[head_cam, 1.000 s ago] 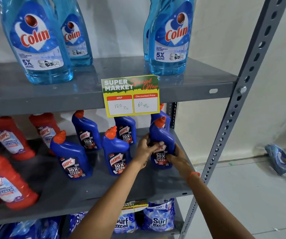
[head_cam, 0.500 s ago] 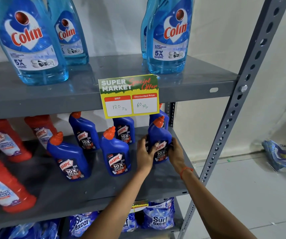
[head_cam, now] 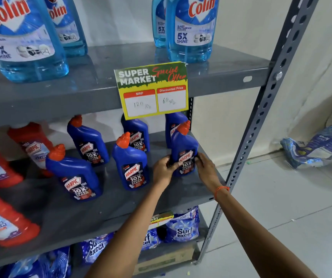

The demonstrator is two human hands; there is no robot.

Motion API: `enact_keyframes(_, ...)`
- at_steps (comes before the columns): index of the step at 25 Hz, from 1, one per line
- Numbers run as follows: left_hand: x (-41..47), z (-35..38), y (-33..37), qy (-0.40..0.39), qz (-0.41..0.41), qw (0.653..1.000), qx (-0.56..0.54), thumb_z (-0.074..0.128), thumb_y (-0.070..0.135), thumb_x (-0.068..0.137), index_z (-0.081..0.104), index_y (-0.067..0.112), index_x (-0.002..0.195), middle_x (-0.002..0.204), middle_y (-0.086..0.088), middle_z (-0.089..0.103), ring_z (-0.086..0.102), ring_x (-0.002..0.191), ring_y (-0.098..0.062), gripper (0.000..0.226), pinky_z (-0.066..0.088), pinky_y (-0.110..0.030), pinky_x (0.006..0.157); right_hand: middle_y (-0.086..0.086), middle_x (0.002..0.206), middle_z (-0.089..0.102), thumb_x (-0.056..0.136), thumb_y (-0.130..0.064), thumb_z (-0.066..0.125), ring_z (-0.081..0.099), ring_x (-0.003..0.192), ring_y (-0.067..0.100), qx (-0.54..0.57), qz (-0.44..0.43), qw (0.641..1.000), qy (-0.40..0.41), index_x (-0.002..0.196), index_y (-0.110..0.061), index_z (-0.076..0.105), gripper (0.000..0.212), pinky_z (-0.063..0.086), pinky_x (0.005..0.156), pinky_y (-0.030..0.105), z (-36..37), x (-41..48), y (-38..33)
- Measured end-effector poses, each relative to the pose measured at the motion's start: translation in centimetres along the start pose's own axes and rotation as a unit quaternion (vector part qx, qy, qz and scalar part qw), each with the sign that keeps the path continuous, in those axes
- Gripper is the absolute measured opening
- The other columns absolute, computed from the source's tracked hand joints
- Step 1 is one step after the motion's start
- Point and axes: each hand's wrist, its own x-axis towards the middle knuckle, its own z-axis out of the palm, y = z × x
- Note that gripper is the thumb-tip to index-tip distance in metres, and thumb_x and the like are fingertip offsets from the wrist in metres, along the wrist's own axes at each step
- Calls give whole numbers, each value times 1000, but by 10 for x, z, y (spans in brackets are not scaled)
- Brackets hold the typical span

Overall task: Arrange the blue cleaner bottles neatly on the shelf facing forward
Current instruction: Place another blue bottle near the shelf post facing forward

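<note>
Head view. A grey metal shelf [head_cam: 181,193] at mid height carries six dark blue plastic cleaner bottles with orange caps, arranged roughly as three in a front row and three in a back row. The person's left hand [head_cam: 164,170] and right hand [head_cam: 206,169] are pressed against opposite sides of the front-right blue bottle [head_cam: 184,149], fingers curled around its lower body at the label, with the base on the shelf near the right end. This bottle stands upright, long axis vertical, label facing forward and angled neck leaning to the right. An orange band [head_cam: 221,190] circles the right wrist.

The front-centre blue bottle [head_cam: 131,163] stands upright just left of the left hand, label forward. The front-left blue bottle [head_cam: 73,173] is upright with its label turned slightly to the right. Behind these, the back-left blue bottle [head_cam: 88,141] and the back-centre blue bottle [head_cam: 136,135] also show their labels forward. The back-right blue bottle [head_cam: 173,125] is mostly hidden behind the held one, so its facing cannot be determined.

Four red plastic cleaner bottles [head_cam: 32,145] occupy the left part of the same shelf. Four light blue transparent glass-cleaner bottles [head_cam: 191,31] stand on the upper grey shelf [head_cam: 121,81]. One yellow and green price card [head_cam: 153,89] hangs from its front edge. Blue detergent pouches [head_cam: 183,227] lie on the lowest level.
</note>
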Motion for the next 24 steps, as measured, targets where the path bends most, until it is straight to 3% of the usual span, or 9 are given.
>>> enact_keyframes(1,-6,3,0,-6,3,1000,14,68,20,83,65,-1,101,102,-20,72,67,93,-29,28,55,-36,79,17,119,63,98,-10,38,57,100,23,5,-1,1000,7,122,-4,53,29,43,81,29,-3,-8,1)
enact_keyframes(4,-27,10,2,-6,22,999,28,68,20,83,64,-1,101,102,-19,72,67,90,-26,27,51,-22,73,18,121,62,97,-6,37,56,97,22,29,-3,999,22,126,-3,50,31,43,81,28,-12,-31,2)
enact_keyframes(8,-52,22,11,-1,17,1000,15,67,16,83,62,-3,103,104,-22,70,66,96,-31,28,53,-37,81,22,122,61,98,-7,36,59,105,37,13,21,999,29,129,-1,45,33,46,82,34,-20,-52,5)
enact_keyframes(15,-69,33,21,-2,-4,1000,-17,64,15,85,58,0,112,111,-20,68,62,95,-19,31,49,-29,80,20,122,61,98,-10,36,58,96,26,12,32,999,13,128,-3,45,32,45,76,30,-31,-67,5)
enact_keyframes(21,-68,32,23,-18,-25,999,-31,66,15,84,56,0,115,116,-21,66,62,107,-32,36,51,-34,85,21,122,60,98,-10,34,55,93,21,40,43,998,33,125,-1,46,30,46,76,30,-32,-73,-2)
enact_keyframes(24,-73,27,27,-34,-16,999,-15,67,21,84,47,4,130,133,-15,56,53,123,-29,53,46,-32,95,21,126,56,98,-9,33,59,105,30,83,54,991,87,131,-2,39,34,51,81,35,-25,-80,-18)
